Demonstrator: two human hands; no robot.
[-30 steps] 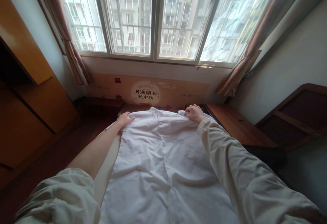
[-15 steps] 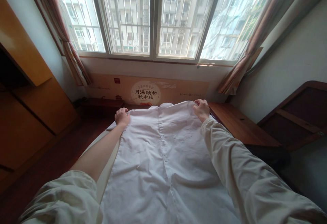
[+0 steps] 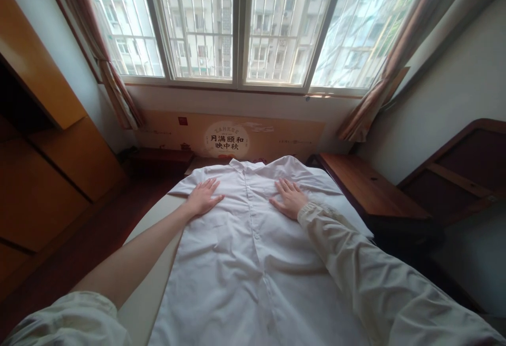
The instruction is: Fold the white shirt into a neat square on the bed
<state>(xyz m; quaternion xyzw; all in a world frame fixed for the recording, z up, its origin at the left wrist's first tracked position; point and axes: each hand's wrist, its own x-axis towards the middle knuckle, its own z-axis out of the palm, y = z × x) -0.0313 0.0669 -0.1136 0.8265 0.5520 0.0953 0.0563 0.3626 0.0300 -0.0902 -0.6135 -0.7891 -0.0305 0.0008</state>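
Note:
A white button-up shirt lies spread out, front side up, its collar at the far end and its row of buttons running down the middle. Wrinkles cross the lower part. My left hand rests flat on the upper left of the shirt with fingers spread. On the other side of the buttons, my right hand presses flat near the chest, fingers apart, covering part of that area. Under the shirt, a pale board or tabletop shows along the left side.
A brown wooden desk stands at the right, close to the shirt's sleeve. Orange-brown cabinets line the left wall. Beyond the shirt, a beige printed panel leans below the barred window, with curtains at its sides.
Both hands have let go of the shirt's shoulder edges and moved inward and nearer, now lying flat on it. The collar and shoulders have settled down, and the right sleeve is spread out.

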